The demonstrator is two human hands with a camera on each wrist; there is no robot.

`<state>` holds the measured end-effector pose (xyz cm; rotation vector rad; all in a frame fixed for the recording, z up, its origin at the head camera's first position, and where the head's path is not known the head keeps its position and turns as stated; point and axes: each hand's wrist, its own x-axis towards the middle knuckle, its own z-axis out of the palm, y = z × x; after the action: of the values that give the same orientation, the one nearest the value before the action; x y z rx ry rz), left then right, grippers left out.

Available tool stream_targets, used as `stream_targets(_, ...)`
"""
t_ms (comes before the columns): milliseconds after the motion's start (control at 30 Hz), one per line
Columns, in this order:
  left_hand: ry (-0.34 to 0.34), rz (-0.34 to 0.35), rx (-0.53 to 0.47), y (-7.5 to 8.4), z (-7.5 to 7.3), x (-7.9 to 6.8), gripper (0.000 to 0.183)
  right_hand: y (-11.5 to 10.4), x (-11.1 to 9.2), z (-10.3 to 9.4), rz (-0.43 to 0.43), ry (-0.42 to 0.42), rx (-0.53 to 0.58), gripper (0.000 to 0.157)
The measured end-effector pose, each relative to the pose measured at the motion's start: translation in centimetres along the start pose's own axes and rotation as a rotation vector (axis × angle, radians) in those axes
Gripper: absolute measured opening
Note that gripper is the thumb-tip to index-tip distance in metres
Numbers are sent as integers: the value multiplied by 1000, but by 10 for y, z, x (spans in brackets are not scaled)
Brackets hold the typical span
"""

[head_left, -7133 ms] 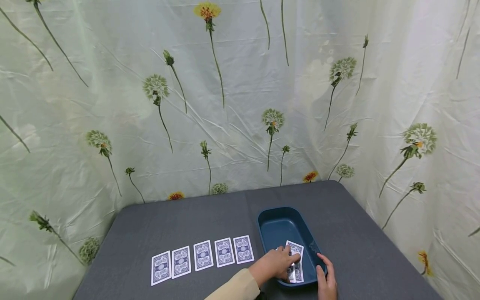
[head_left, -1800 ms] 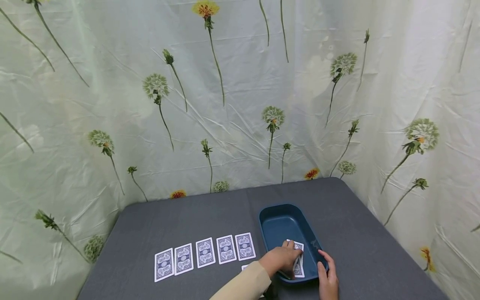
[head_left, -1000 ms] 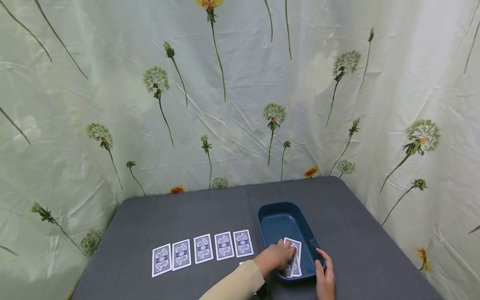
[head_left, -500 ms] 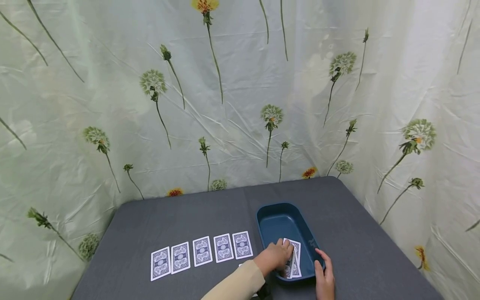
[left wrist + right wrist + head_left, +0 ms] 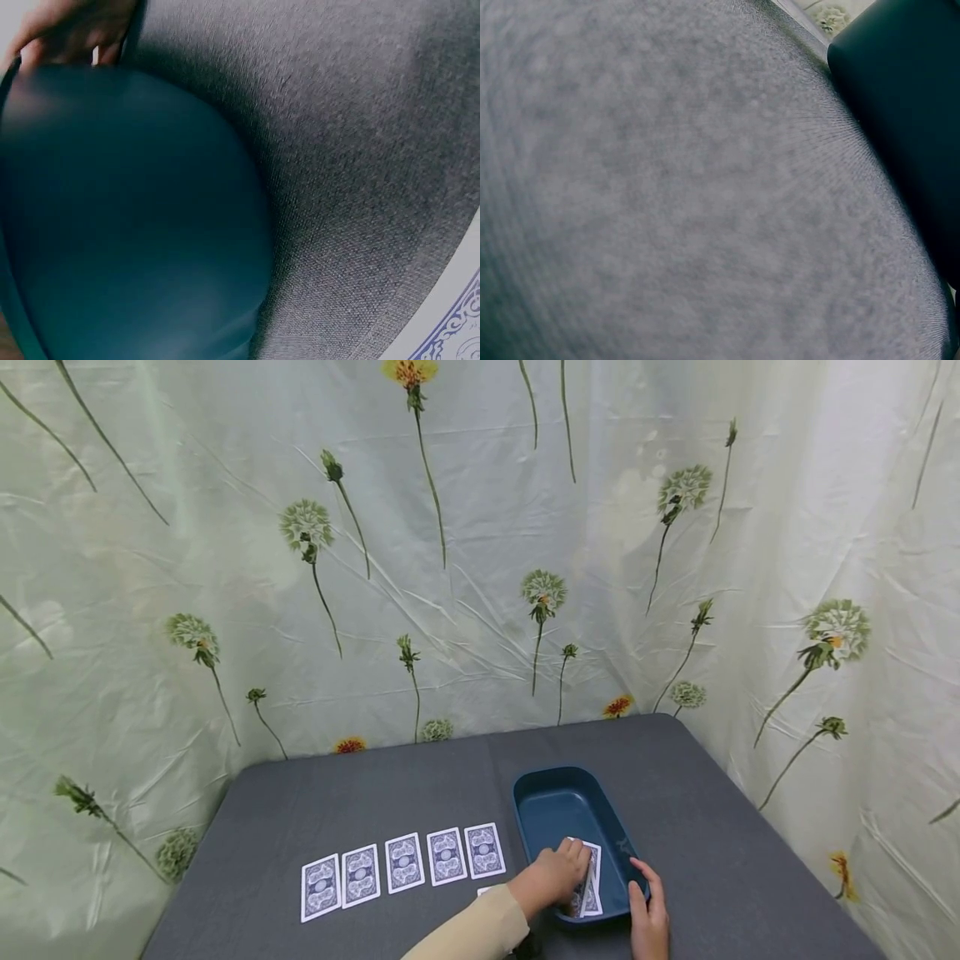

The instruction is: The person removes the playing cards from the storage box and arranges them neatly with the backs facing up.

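In the head view my left hand (image 5: 558, 872) reaches over the near left side of a blue tray (image 5: 562, 777). Its curled fingers pinch at a playing card (image 5: 578, 902) there; the thumb is hidden. Another face-down card (image 5: 593, 893) lies partly under that one in the tray. My right hand (image 5: 651, 918) grips the tray's near right rim between thumb and fingers. The left wrist view shows the tray's outer wall (image 5: 142, 195) up close, with fingers (image 5: 82, 34) at its top left corner. The right wrist view catches only a dark side of the tray (image 5: 907, 97) and cloth.
A row of several blue-backed cards (image 5: 406, 862) lies face down left of the tray on the grey cloth-covered table (image 5: 420, 785). One more card (image 5: 483, 890) sticks out from under my left sleeve. A flower-print curtain (image 5: 465, 610) hangs behind.
Since the oldest frame, a card has appeared on the table under my left sleeve. My left fingers have curled more over the cards in the tray; the right hand stays on the rim.
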<state>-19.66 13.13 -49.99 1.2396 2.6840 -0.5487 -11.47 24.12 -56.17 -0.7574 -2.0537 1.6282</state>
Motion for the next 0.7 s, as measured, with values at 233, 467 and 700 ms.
stream_targets(233, 52, 95, -39, 3, -2, -6, 58, 1, 0, -1, -3, -22, -2, 38)
stream_targets(467, 27, 59, -79, -3, 2, -5, 62, 6, -1, 2, -24, 25, 16, 35)
stream_targets(700, 101, 66, -171, -14, 7, -5, 76, 4, -2, 2, -44, 27, 39, 35)
